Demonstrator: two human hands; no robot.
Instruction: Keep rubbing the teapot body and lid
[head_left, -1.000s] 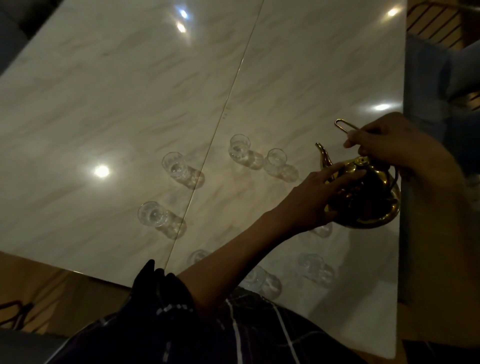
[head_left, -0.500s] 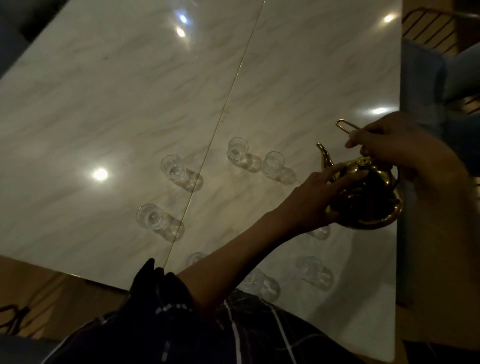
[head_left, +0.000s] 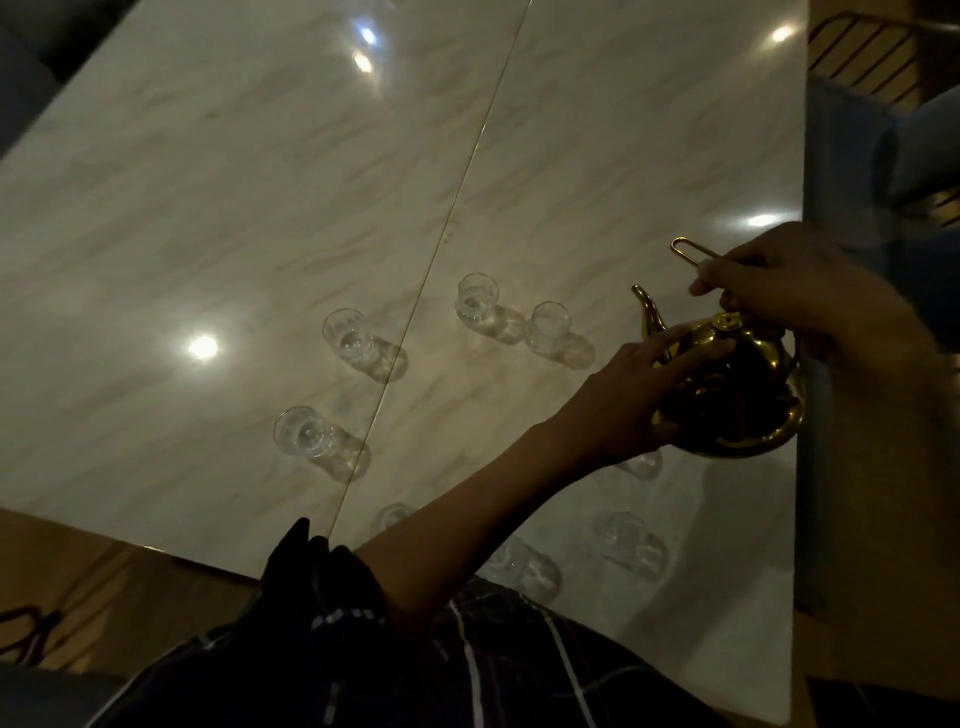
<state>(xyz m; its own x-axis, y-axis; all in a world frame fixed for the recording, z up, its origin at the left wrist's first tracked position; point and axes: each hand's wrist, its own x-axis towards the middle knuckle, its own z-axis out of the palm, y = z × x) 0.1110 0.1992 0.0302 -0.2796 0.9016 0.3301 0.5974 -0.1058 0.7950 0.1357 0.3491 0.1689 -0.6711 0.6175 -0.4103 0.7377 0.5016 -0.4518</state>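
A shiny gold teapot (head_left: 748, 410) hangs near the right edge of the marble table (head_left: 260, 208), its spout pointing up and away. My right hand (head_left: 789, 291) grips the teapot's thin gold wire handle from above. My left hand (head_left: 628, 405) rests against the pot's near side, with straight fingers pressing on its lid and shoulder. Several small clear glasses stand on the table, one (head_left: 475, 299) just left of the spout and another (head_left: 550, 325) beside it. One glass (head_left: 641, 462) sits partly hidden under the pot and my left hand.
More small glasses stand at the left (head_left: 345, 335) (head_left: 304, 434) and near the front edge (head_left: 626, 540). A thin gold seam (head_left: 441, 244) runs down the tabletop. A grey-blue chair (head_left: 852, 156) stands beyond the table's right edge. My dark plaid clothing fills the bottom.
Both hands and the teapot stay almost where they were. Only the view has drifted slightly.
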